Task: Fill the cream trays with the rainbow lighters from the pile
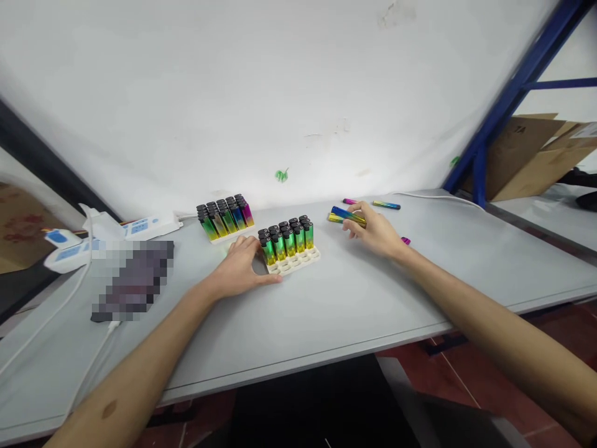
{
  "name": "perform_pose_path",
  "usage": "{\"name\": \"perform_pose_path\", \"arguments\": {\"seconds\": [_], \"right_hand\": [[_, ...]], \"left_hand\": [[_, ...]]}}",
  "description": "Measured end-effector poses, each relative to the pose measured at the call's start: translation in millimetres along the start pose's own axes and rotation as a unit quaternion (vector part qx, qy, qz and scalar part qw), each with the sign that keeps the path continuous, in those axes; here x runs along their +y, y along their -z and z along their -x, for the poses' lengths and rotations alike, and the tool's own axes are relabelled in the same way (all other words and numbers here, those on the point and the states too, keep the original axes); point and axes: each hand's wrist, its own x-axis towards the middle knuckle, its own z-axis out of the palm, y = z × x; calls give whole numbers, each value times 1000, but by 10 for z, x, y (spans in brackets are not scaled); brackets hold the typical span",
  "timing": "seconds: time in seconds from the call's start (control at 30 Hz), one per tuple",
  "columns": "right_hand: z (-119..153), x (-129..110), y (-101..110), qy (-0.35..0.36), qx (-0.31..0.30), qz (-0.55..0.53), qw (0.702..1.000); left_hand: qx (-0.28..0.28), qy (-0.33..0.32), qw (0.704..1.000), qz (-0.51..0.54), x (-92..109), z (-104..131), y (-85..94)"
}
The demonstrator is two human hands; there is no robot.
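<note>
My left hand (239, 267) grips the left end of a white rack (295, 266), thumb along its front edge. Several green-and-yellow metallic lighters (289, 241) with black tops stand upright in its back rows, while the front row of slots shows bare. To the right, my right hand (373, 231) has its fingers closed on a blue-and-yellow lighter (344, 214). A yellowish lighter (334, 218) shows just beneath it; I cannot tell whether that one is held too. Behind my left hand stands a second rack (233, 236) filled with multicoloured lighters (226, 218).
Loose lighters lie near the wall, including a blue-and-yellow one (386, 205) and a magenta one (349, 201). A magenta piece (405, 240) lies beside my right wrist. At left are power strips (149, 225), cables and a blurred dark object (140, 280). Cardboard boxes (527, 155) stand beyond the blue frame.
</note>
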Motion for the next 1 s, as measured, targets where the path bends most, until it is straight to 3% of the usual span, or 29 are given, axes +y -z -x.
{"name": "perform_pose_path", "arguments": {"seconds": [0.2,0.47,0.67,0.87,1.0], "right_hand": [[9,-56,16,-6,67,-5,998],[82,-155,-61,-45,-36,-214,975],[127,-258,-68,-35,-68,-153,985],[133,-230,-109,-80,-94,-268,956],[126,-239,-111,-73,-94,-304,945]], "left_hand": [[2,2,1000,18,-5,-10,1],[6,-14,999,30,29,-9,-28],[3,-7,1000,30,58,-5,-34],[6,-12,1000,27,61,-12,-35],[5,-12,1000,9,67,-13,-28]]}}
